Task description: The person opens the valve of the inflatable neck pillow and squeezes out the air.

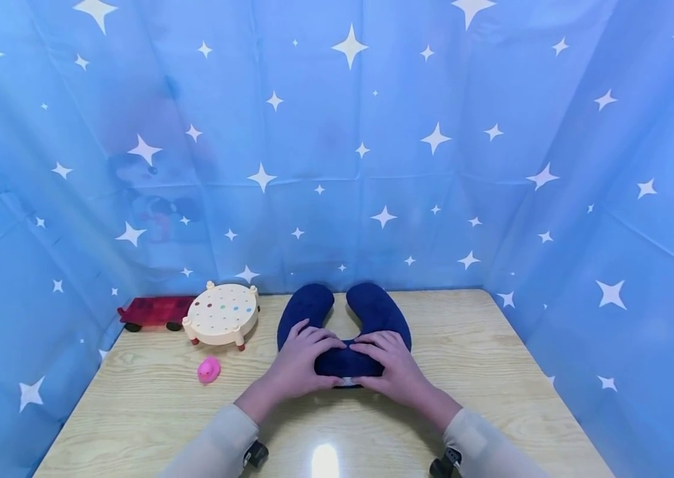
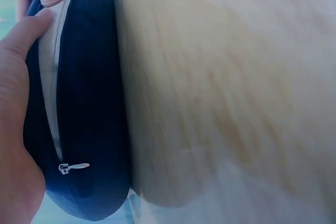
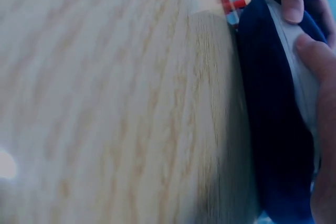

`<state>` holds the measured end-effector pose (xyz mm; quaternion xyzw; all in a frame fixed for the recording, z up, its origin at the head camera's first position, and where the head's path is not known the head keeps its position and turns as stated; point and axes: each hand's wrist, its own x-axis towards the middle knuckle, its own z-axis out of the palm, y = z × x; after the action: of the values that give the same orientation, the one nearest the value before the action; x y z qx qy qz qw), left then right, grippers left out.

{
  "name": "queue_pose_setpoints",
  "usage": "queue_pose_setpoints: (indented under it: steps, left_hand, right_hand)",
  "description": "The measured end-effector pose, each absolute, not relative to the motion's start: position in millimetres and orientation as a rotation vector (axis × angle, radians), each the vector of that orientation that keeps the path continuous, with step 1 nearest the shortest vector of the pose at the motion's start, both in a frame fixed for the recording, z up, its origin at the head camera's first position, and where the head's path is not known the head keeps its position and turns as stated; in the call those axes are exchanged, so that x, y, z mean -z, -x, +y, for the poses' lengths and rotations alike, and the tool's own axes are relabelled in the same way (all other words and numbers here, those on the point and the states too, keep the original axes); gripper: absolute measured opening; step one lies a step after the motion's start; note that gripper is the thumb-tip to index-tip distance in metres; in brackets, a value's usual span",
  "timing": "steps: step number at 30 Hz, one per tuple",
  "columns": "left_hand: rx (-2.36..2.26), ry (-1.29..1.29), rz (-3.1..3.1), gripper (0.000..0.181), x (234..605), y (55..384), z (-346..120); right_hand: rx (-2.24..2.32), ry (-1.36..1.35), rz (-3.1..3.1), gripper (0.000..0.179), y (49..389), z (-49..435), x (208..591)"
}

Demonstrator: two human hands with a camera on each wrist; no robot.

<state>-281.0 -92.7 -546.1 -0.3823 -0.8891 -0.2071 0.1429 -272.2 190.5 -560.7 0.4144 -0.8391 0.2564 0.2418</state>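
Note:
A navy U-shaped neck pillow (image 1: 345,362) lies on the table, its two ends pointing away from me. My left hand (image 1: 299,362) grips its near curve from the left, fingers over the top and thumb on the front side. From the right, my right hand (image 1: 396,370) holds the same curve in a like way. Along that front side the zipper is undone, and a white inner lining (image 2: 49,77) shows in the gap. Both thumbs press at this lining, close together. In the left wrist view, the metal zipper pull (image 2: 76,167) sits near the gap's lower end.
On the wooden table (image 1: 492,398), left of the pillow, a cream round stool-like toy (image 1: 223,312) with coloured dots leans against a red wheeled toy (image 1: 157,312). A pink rubber duck (image 1: 208,370) sits nearer me. A blue star-patterned curtain (image 1: 325,133) surrounds the table.

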Motion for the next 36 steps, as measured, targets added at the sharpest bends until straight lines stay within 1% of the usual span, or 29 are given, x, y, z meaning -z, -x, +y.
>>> queue_pose_setpoints:
  steps: [7, 16, 27, 30, 36]
  left_hand:
    - [0.673, 1.093, -2.531, 0.041, 542.5, 285.9, -91.4]
    - [0.754, 1.035, -2.503, 0.022, 539.4, 292.5, -89.6]
    - [0.787, 0.922, -2.513, 0.011, 537.5, 300.4, -83.9]
    - [0.802, 0.892, -2.547, 0.009, 535.8, 303.3, -82.5]
    - [0.838, 0.877, -2.564, 0.012, 531.7, 306.5, -80.8]
  right_hand:
    - [-0.764, -1.131, -2.294, 0.058, 273.3, 189.0, 559.1]
    - [-0.923, -1.127, -2.435, 0.039, 276.6, 194.7, 541.8]
    - [-0.944, -0.983, -2.4, 0.017, 289.3, 189.7, 537.8]
    - [-0.949, -0.931, -2.425, 0.015, 292.5, 186.8, 536.4]
    - [-0.978, -0.792, -2.487, 0.016, 297.7, 177.8, 533.7]
